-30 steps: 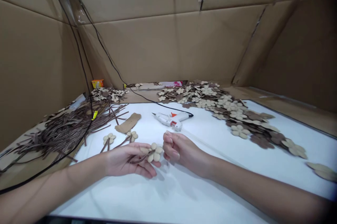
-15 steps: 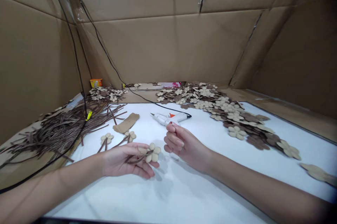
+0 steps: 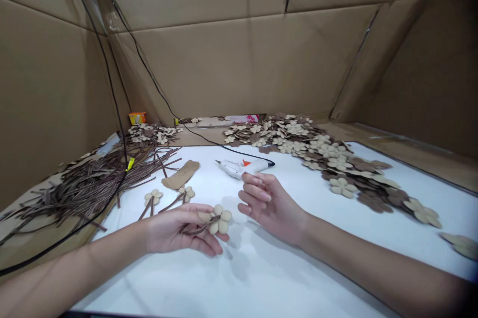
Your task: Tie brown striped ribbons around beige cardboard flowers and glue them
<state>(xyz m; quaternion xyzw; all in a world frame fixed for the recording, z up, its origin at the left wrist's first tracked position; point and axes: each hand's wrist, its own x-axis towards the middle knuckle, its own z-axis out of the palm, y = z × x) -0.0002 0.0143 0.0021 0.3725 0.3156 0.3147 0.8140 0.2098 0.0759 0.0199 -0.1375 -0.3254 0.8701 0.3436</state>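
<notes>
My left hand (image 3: 175, 231) holds a beige felt flower (image 3: 220, 219) by its back, with a thin brown strip stem (image 3: 196, 229) lying across my fingers. My right hand (image 3: 267, 203) hangs just right of that flower, fingers loosely apart and holding nothing. Its fingertips are close to a white hot glue gun (image 3: 239, 168) with an orange trigger guard, which lies on its side beyond the hand. Two similar stemmed flowers (image 3: 153, 198) (image 3: 185, 192) lie beyond my left hand, near a tan felt strip (image 3: 181, 174).
A white work surface (image 3: 284, 268) is walled by cardboard (image 3: 239, 59). A heap of brown strips (image 3: 82, 193) lies at left. Beige and brown flower cutouts (image 3: 336, 171) spread along the back right. A black cable (image 3: 224, 145) runs to the glue gun.
My right hand has uncurled from a loose fist and shifted slightly right and away from me. My left hand still holds the flower in about the same place.
</notes>
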